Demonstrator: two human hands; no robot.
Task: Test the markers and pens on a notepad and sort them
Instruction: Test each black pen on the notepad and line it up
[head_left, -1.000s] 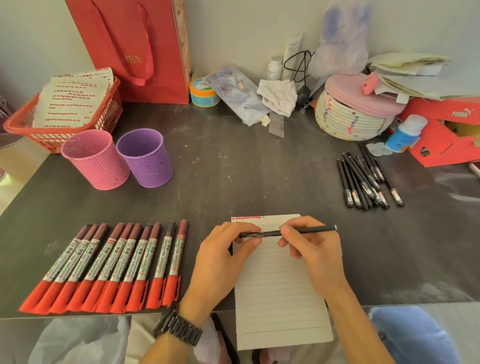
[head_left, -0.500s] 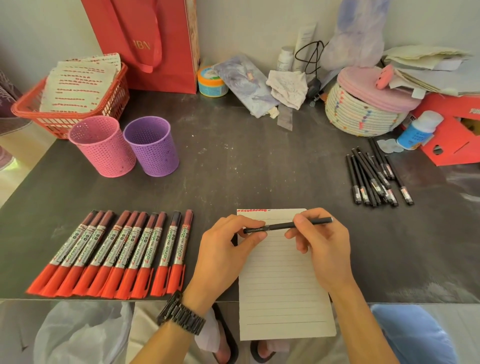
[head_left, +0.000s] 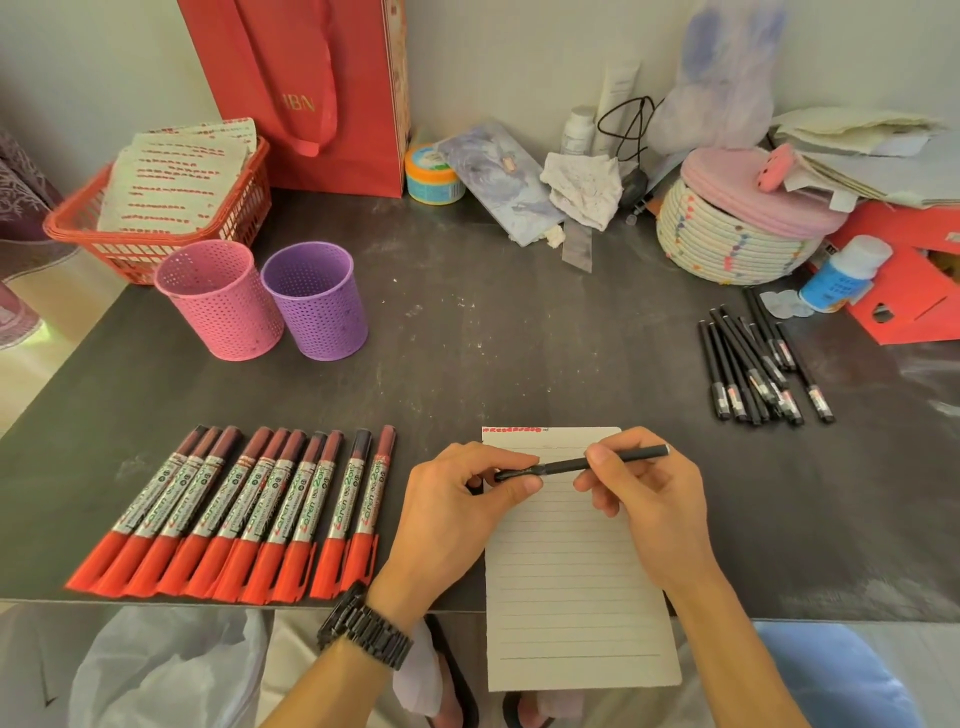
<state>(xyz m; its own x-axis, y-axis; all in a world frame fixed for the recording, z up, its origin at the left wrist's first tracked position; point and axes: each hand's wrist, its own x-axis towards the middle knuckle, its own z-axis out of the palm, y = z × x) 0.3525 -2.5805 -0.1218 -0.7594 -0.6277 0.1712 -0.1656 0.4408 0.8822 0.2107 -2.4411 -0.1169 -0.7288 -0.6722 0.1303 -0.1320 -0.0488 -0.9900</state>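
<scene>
Both hands hold one black pen (head_left: 563, 465) just above the top of the notepad (head_left: 566, 597). The left hand (head_left: 457, 514), a dark watch (head_left: 363, 631) on its wrist, pinches the pen's left end between thumb and curled fingers. The right hand (head_left: 649, 514) pinches the barrel further along, so the pen lies nearly level with its far end pointing right. The notepad is lined, with a red strip along its top edge, and its lower part hangs over the near edge of the table (head_left: 493, 353). Left of the hands lies a row of markers (head_left: 249, 514) — red caps toward the person, side by side, the two at the right set a little apart from the rest. At the right, well apart from the notepad, lies a loose heap of black pens (head_left: 753, 369). Behind the markers stand a pink cup (head_left: 223, 306) and a purple cup (head_left: 317, 306) — close together, whether touching I cannot tell — with a red basket (head_left: 124, 257) of papers just behind them
</scene>
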